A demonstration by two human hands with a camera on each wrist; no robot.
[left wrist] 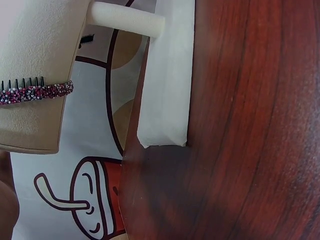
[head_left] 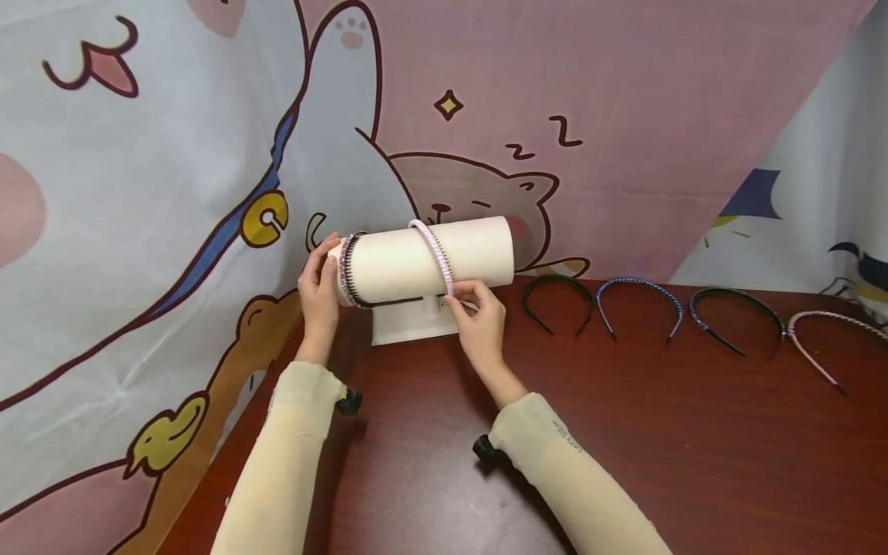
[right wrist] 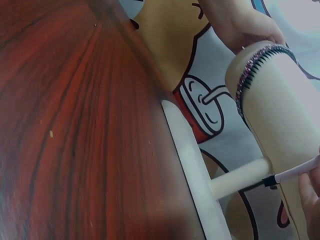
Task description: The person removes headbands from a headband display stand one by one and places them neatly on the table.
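Observation:
A cream headband display stand (head_left: pixel 388 266) has a horizontal padded roll on a short post and a flat base (head_left: pixel 398 325). My left hand (head_left: pixel 319 297) grips the roll's left end, thumb in front and fingers at the back. Close to that end sits a glittery, toothed headband (left wrist: pixel 42 93), dark pink and black. Around the roll, right of its middle, lies a pale pink headband (head_left: pixel 435 250), slightly slanted. My right hand (head_left: pixel 481 320) pinches this band near its lower front end. In the right wrist view, its black tip (right wrist: pixel 270 181) shows beside the post.
On the dark red wooden table (head_left: pixel 624 432), several headbands stand in a row to the right: a black one (head_left: pixel 555 279), a blue one (head_left: pixel 638 282), a dark blue one (head_left: pixel 738 293) and a pale pink twisted one (head_left: pixel 832 314). A cartoon-printed cloth (head_left: pixel 590 69) hangs behind and at left.

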